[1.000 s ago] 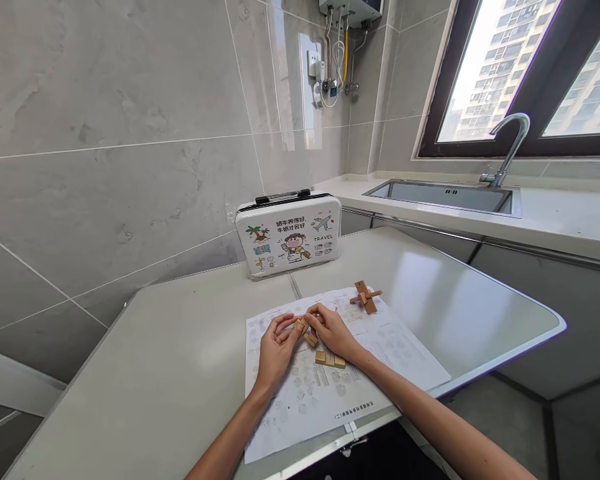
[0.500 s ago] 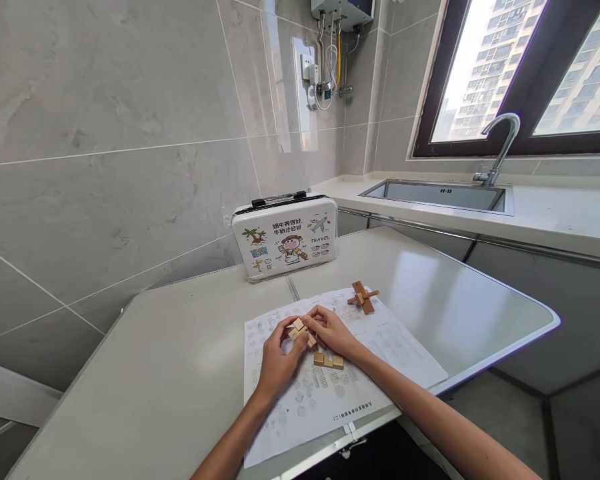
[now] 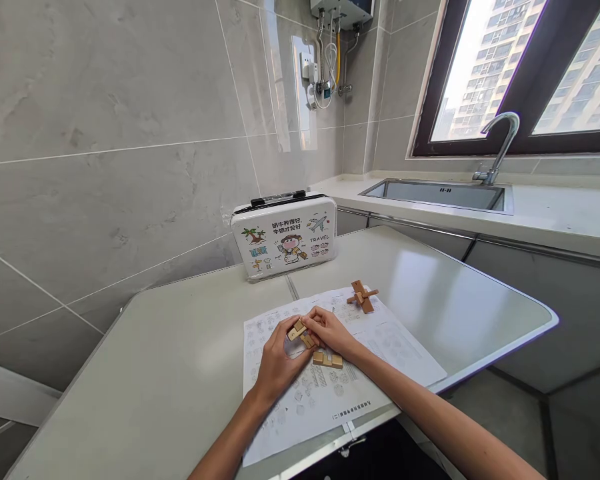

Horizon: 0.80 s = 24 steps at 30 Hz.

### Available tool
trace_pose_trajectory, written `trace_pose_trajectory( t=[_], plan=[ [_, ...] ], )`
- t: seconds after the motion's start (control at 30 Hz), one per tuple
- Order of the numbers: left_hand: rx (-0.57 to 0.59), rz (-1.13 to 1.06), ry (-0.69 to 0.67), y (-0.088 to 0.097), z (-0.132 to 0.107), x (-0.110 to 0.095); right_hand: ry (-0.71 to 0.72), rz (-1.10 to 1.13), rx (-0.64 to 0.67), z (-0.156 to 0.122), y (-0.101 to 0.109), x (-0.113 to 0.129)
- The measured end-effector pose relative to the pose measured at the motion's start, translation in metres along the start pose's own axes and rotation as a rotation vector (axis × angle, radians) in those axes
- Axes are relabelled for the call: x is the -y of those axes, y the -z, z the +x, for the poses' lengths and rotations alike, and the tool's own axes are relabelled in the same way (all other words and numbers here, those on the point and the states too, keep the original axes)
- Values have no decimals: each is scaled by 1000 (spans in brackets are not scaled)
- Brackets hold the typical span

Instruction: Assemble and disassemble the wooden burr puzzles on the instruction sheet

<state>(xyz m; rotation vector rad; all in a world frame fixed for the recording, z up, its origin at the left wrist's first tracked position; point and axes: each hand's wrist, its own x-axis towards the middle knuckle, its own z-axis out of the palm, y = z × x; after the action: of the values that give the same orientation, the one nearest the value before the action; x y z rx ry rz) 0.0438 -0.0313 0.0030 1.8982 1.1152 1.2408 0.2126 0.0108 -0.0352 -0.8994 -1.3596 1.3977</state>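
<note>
Light wooden puzzle pieces are held between my two hands, just above a printed sheet. My left hand curls round their left side, fingers closed on them. From the right, my right hand pinches the pieces with its thumb and fingers; part of them is hidden behind the fingers. A notched wooden puzzle piece lies on the sheet just below my right hand. Farther back, a brown wooden puzzle assembly of crossed pieces rests at the sheet's upper right edge.
The printed sheet with small diagrams lies on a pale folding table. A white cartoon case with a black handle stands at the back against the wall. To the right are a counter with a sink and a tap.
The wooden pieces have turned slightly between my hands. My left thumb has moved down off their front, so more of them shows. The piece on the sheet and the brown assembly have stayed put.
</note>
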Motion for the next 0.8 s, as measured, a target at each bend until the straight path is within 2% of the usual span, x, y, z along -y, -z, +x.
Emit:
trace_pose_trajectory(
  t=[0.1, 0.33, 0.6, 0.8],
  plan=[
    [-5, 3, 5, 0, 1, 0, 4, 4, -6, 2, 0, -3],
    [-96, -25, 126, -3, 3, 6, -38, 38, -46, 5, 1, -2],
    [-140, -187, 287, 0, 7, 15, 12, -108, -73, -4, 2, 1],
    [-103, -170, 273, -3, 6, 15, 2, -105, -29, -2, 3, 0]
  ],
)
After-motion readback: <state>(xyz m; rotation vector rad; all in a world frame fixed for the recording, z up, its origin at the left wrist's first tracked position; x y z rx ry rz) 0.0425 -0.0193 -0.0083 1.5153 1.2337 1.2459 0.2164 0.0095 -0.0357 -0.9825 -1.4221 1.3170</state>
